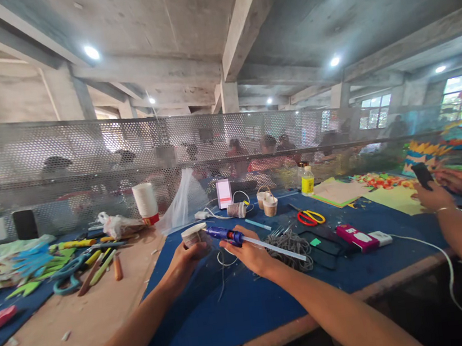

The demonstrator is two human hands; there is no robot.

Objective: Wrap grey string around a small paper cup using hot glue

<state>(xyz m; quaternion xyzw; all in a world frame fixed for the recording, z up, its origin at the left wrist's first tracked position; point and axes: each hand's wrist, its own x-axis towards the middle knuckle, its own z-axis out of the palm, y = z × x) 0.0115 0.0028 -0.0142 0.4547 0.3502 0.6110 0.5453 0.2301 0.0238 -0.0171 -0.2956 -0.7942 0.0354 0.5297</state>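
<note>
In my left hand (189, 261) I hold a small paper cup (194, 236), tilted, its side partly wrapped in grey cord. My right hand (246, 255) grips a blue hot glue gun (223, 234), with its nozzle at the cup's rim; whether it touches, I cannot tell. A long clear glue stick (275, 248) sticks out of the gun's back end. Just right of my right hand lies a loose heap of grey cord (290, 249). Beyond my hands another cup wound with cord (236, 210) lies on its side, near two small cord-trimmed cups (270, 206).
Scissors with red and yellow handles (310, 217), a pink box (356, 237) and a glue bottle (307, 181) are to the right. Left are stacked paper cups (145, 203) and blue scissors (71, 273). A co-worker's hands (433, 194) hold a phone at right. Perforated panels stand behind.
</note>
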